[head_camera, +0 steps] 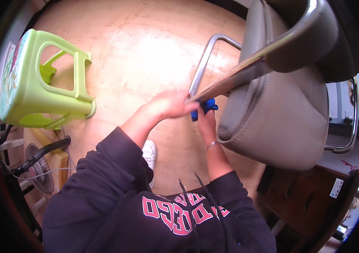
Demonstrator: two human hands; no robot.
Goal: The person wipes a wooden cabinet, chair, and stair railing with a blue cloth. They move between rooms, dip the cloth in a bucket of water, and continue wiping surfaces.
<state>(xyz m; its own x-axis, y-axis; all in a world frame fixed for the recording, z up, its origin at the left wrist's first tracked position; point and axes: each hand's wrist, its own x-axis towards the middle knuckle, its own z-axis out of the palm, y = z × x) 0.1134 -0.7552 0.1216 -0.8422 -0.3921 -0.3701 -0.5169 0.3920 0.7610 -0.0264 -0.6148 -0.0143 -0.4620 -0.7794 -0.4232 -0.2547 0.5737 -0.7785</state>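
My right hand is shut on a bunched blue cloth, just under the front end of a wooden armrest. At that same end is my left hand, its fingers and thumb around the armrest tip; the hand is slightly blurred and some fingers are hidden. The armrest belongs to a padded grey-beige leather-look chair with a chrome tube frame. A bracelet circles my right wrist.
At the left stands a light green plastic stool with a patterned top. Below it are a fan and a cable. A dark brown wooden chair with a label sits at lower right. My white shoe rests on the wood-look floor.
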